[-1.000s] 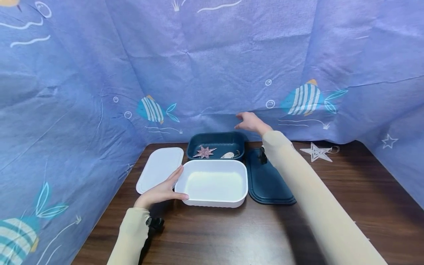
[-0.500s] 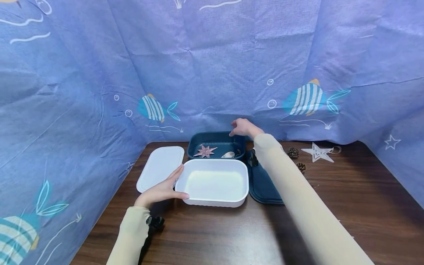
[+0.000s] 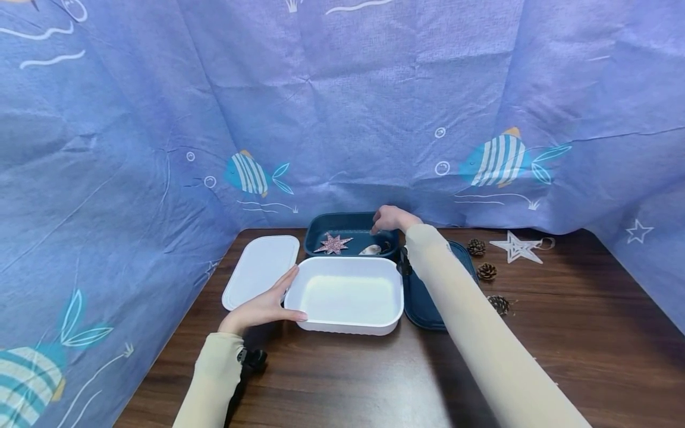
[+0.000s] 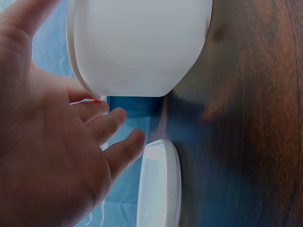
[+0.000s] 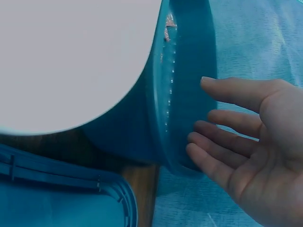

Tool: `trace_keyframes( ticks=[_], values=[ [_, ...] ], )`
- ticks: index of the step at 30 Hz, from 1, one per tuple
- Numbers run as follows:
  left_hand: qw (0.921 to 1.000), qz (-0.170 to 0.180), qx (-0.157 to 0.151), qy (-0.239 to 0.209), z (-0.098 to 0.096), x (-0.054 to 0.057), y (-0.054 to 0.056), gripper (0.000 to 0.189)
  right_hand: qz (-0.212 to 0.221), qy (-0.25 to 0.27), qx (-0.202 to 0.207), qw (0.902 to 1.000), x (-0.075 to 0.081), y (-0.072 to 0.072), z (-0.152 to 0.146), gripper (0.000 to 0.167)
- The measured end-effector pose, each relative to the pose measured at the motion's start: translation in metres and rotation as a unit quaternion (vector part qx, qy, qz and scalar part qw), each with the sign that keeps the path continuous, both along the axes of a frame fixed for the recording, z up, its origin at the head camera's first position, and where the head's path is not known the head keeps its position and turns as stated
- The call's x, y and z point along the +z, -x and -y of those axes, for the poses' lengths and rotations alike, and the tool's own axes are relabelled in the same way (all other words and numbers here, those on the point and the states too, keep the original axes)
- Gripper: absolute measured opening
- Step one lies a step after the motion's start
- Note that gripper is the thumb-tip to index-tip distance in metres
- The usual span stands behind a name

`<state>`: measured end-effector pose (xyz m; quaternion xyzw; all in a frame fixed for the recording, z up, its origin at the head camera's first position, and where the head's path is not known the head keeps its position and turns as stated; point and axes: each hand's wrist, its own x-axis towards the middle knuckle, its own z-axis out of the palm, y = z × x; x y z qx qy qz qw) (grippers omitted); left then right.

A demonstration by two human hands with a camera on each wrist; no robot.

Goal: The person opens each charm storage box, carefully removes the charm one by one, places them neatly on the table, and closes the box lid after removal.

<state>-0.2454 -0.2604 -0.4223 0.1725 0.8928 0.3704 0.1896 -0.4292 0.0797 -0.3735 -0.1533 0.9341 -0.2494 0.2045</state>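
In the head view my left hand (image 3: 262, 308) holds the left end of a white rectangular box (image 3: 345, 327), thumb at its front corner and index finger along the left rim. The other fingers hang loose beside it in the left wrist view. My right hand (image 3: 392, 218) reaches over the right end of a dark blue box (image 3: 342, 223) behind the white one. Its fingers are spread and relaxed with nothing between them, their tips inside the box in the right wrist view. Inside that box lie a pink glittery star (image 3: 333, 244) and a small whitish ornament (image 3: 370, 250).
A white lid (image 3: 262, 270) lies to the left of the boxes, a dark blue lid (image 3: 428, 306) to the right under the right forearm. Farther right are pine cones (image 3: 487, 271) and a white star ornament (image 3: 517, 247). A blue fish-print cloth (image 3: 342, 119) hangs behind.
My right hand has come down and slightly left, from above the dark blue box's back right corner to its right end. More pine cones show beside the forearm. The left hand keeps its place.
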Motion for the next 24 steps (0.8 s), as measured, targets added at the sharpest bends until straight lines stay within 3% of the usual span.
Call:
trace_keyframes(
  ticks=[13,24],
  values=[
    [1.0000,0.002,-0.001,-0.004,0.001,0.000,0.000,0.119,0.021,-0.020,0.008,0.9995,-0.014,-0.007,0.010,0.061],
    [1.0000,0.002,0.000,-0.001,0.000,-0.001,0.000,0.119,0.056,-0.057,0.049,0.9956,-0.018,-0.008,0.016,0.055]
  ],
)
